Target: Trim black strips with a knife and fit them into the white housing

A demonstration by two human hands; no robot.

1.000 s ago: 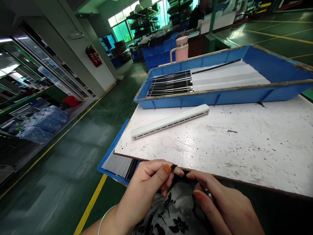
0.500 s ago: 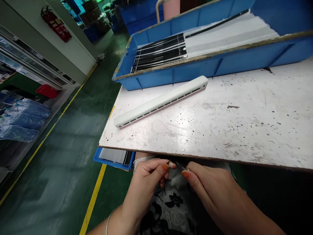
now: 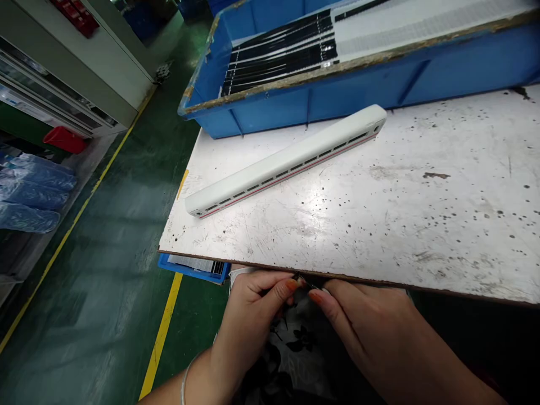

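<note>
Green painted floor (image 3: 105, 281) with a yellow line (image 3: 162, 337) runs along the left of the workplace. On it stands the bench (image 3: 379, 214), its white top scratched and speckled with dark spots, its near edge chipped brown.

At the far edge of the bench sits a large blue tray (image 3: 337, 95) with worn rims; it holds rows of black strips (image 3: 278, 56) toward its left end and white strips (image 3: 422, 22) to the right of them. Just in front of the tray, a long white bar (image 3: 287, 163) with a row of slots and a red line down its side lies slantwise, one end near the bench's left edge, the other close to the tray wall. A second, smaller blue tray (image 3: 194, 264) of strips shows below the bench's near left corner.

Both hands are held just under the near edge of the bench, over black-and-white flowered cloth (image 3: 291, 349). The left hand (image 3: 253, 315) is curled, thumb and forefinger pinched on a small dark piece (image 3: 304, 281). The right hand (image 3: 371, 332) meets it, fingertips pinched on the same piece; what the piece is cannot be told. A thin bracelet (image 3: 185, 377) circles the left wrist.
</note>
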